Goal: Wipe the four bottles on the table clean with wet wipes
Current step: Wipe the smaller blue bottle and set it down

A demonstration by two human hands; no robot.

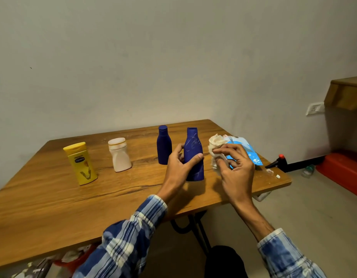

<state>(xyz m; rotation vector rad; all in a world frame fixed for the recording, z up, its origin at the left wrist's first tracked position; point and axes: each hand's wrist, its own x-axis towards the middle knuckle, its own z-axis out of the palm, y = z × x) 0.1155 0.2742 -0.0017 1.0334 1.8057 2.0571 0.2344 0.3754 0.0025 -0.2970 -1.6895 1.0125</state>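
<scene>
Plaid sleeves [123, 237] lead to the two hands above the desk [53, 207]. The left hand [179, 165] curls round the middle of the nearer dark blue bottle [193, 149], thumb in front and fingers behind; the bottle is upright with its base at the desk. The right hand [236, 167] pinches a crumpled wet wipe [215, 143] just beside this bottle, not touching it, over the blue wipes pack [247, 151]. I judge the bottle to be light, stiff plastic with a smooth skin that turns slippery when wet, so its middle is the good place to hold. The wipe looks soft and limp. The second blue bottle [164, 145], white bottle [119, 157] and yellow bottle [81, 163] stand further left.
</scene>
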